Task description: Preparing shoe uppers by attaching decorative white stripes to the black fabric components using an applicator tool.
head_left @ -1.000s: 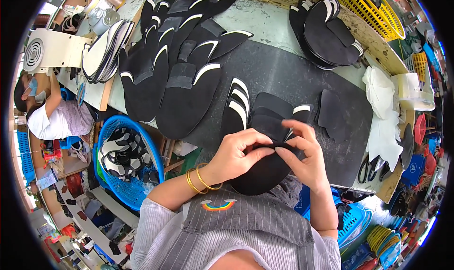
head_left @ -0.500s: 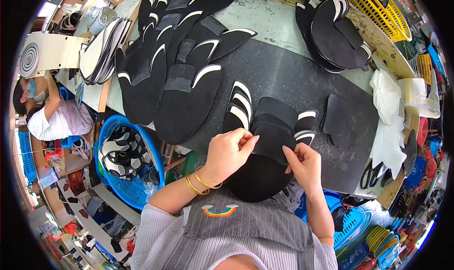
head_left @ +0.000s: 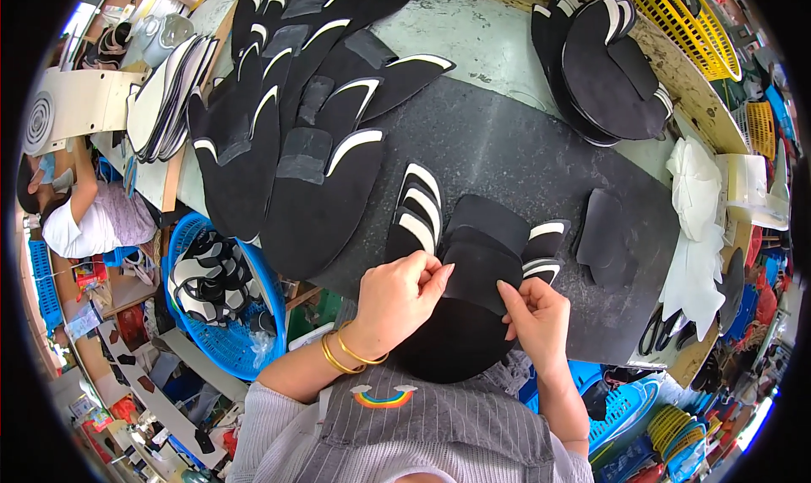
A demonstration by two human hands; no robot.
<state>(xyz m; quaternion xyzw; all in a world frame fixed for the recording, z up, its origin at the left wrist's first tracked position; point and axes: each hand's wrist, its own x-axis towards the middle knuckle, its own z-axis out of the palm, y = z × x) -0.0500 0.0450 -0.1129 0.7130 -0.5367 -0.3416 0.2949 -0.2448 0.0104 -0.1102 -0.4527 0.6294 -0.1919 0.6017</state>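
In front of me lies a black shoe upper [head_left: 456, 341], its rounded end toward my body and its white-edged wings pointing away. A dark, thin patch [head_left: 478, 278] lies across its middle. At the patch's left edge, my left hand [head_left: 400, 300] has thumb and forefinger pinched together. My right hand [head_left: 537, 316] pinches the right edge the same way, its other fingers curled. Just beyond is another dark patch [head_left: 488, 219]. White-edged wing pieces [head_left: 416, 212] fan out on the left, with more wing pieces [head_left: 546, 248] on the right.
Overlapping black uppers [head_left: 321, 204] cover the table's left; more uppers [head_left: 610, 81] sit far right. Loose dark patches [head_left: 603, 236] lie on the black mat [head_left: 507, 145]. Scissors [head_left: 661, 329] and white sheets [head_left: 694, 187] are at right. A blue basket [head_left: 272, 301] stands left, near another person [head_left: 93, 217].
The view has shifted slightly, so the table and its pieces appear a little lower and further left. Both hands keep their pinch at the patch's edges.
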